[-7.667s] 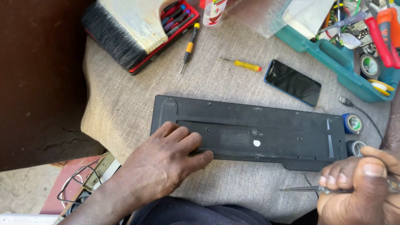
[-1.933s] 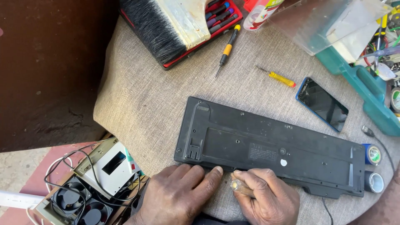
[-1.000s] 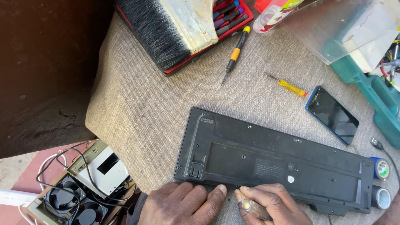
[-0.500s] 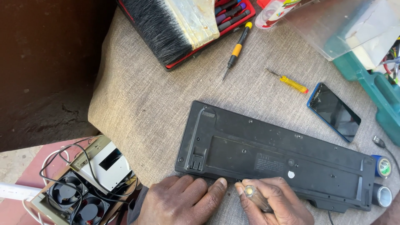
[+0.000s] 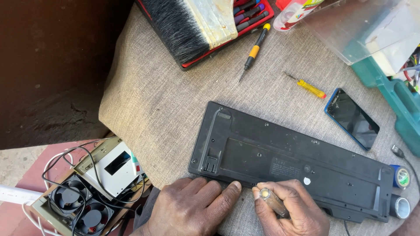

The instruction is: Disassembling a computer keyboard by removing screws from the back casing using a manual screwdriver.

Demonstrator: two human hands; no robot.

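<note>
While a coarse grey-beige cloth (image 5: 166,113) covers the whole work surface, the largest thing lying on it is a black keyboard (image 5: 288,157), turned face down so its plastic underside shows. It sits slanted, its left end nearer the middle of the cloth and its right end running down toward the lower right corner. The back is dusty and matt, with a raised rectangular panel in the centre, a small label, a pale round dot, several screw holes along the edges and a folded foot at the near left corner.

Next in size, a wide paintbrush (image 5: 192,22) with black bristles lies on a red tool case (image 5: 227,41) at the top. A dark phone (image 5: 352,118) with a blue edge lies just beyond the keyboard's far edge, on the right. A black-and-yellow screwdriver (image 5: 256,46) and a smaller yellow screwdriver (image 5: 306,85) rest on the cloth between case and keyboard.

The left hand (image 5: 188,212) lies flat with loose fingers, its thumb tip touching the keyboard's near edge. The right hand (image 5: 291,212) is curled tight around a clear-handled tool (image 5: 273,202), whose tip meets that same edge. Two small tape rolls (image 5: 400,192) sit at the keyboard's right end.
</note>
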